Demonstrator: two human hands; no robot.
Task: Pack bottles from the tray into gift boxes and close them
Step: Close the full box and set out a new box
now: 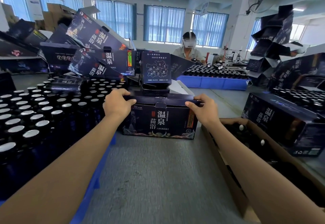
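A dark gift box [159, 120] with white characters on its front stands on the grey table straight ahead. My left hand [117, 103] grips the left end of its top lid, thumb on the front edge and fingers over the top. At the lid's right end, my right hand [202, 109] holds it the same way. The lid lies flat with its front tab tucked down. Several dark bottles with silver caps [33, 118] fill a blue tray [98, 176] on my left.
Empty gift boxes [95, 51] pile up behind the tray. An open cardboard carton [233, 176] sits on my right, another gift box [281, 123] beyond it. Across the table a person works beside a second blue tray [211, 83] of bottles.
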